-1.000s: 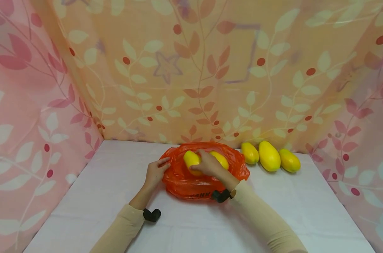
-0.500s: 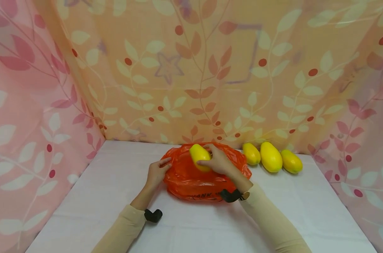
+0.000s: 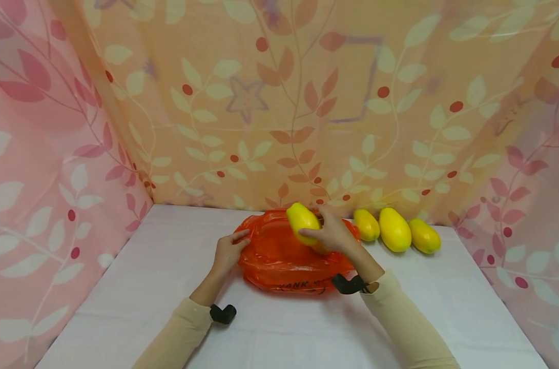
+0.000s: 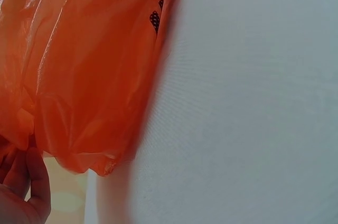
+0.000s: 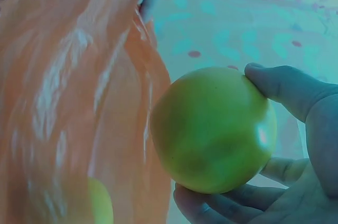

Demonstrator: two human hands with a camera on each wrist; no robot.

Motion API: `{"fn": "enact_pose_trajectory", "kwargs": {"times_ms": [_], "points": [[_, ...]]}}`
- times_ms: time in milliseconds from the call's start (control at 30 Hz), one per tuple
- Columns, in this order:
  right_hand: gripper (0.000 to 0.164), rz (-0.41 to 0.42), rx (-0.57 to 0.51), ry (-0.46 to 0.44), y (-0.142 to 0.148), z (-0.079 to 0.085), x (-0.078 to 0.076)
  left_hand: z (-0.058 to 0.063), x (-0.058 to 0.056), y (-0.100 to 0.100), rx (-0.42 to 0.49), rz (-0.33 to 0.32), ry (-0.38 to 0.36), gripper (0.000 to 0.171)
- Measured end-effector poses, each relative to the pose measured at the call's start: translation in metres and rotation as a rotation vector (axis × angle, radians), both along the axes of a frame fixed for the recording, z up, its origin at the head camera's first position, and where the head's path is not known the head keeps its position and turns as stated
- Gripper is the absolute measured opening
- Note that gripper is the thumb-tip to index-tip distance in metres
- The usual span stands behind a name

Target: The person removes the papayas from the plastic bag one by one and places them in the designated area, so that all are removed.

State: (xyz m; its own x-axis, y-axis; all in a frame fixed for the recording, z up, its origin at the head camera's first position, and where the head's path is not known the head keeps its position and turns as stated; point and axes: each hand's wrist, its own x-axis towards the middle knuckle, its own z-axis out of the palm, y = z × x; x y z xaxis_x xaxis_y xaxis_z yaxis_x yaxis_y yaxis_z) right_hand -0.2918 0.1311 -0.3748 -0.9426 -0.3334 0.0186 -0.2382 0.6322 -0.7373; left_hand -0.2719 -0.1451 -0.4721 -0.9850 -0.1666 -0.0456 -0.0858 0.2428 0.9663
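My right hand (image 3: 332,231) grips a yellow papaya (image 3: 302,220) and holds it above the mouth of an orange-red plastic bag (image 3: 279,261). Thumb and fingers wrap its sides; the right wrist view shows the papaya's (image 5: 211,129) rounded end beside the bag's wall. Part of another papaya (image 5: 100,203) shows in the bag there, mostly hidden by plastic. At the bag's left edge, my left hand (image 3: 228,252) pinches the rim. In the left wrist view its fingers (image 4: 37,176) meet the crumpled plastic edge.
Three yellow papayas lie in a row at the back right: a small one (image 3: 366,225), a larger one (image 3: 394,230) and another (image 3: 424,236). A white cloth (image 3: 270,333) covers the table. Floral curtains (image 3: 242,128) enclose the back and sides.
My right hand has lifted the papaya out of the bag's inside and moved it up and to the right. The left hand has stayed at the bag's left edge.
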Motion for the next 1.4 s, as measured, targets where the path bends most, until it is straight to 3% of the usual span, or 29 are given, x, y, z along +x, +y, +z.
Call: {"fn": "enact_pose_trajectory", "kwargs": {"times_ms": [467, 700, 900, 1167, 1400], "points": [[0.075, -0.037, -0.043, 0.034, 0.033, 0.012, 0.008, -0.002, -0.003, -0.003, -0.035, 0.003, 0.035, 0.035], [0.076, -0.061, -0.037, 0.043, 0.05, 0.011, 0.01, -0.007, -0.002, -0.005, -0.051, 0.01, 0.008, 0.035], [0.076, -0.087, -0.065, 0.065, 0.067, 0.016, 0.011, -0.003, -0.004, -0.005, -0.042, 0.007, 0.031, 0.035], [0.08, -0.141, -0.088, 0.024, 0.088, 0.022, 0.016, 0.0, -0.004, -0.006, -0.034, 0.005, 0.016, 0.036], [0.081, -0.183, -0.052, 0.062, 0.108, 0.024, 0.02, 0.002, -0.004, -0.007, -0.03, 0.012, 0.022, 0.036]]}}
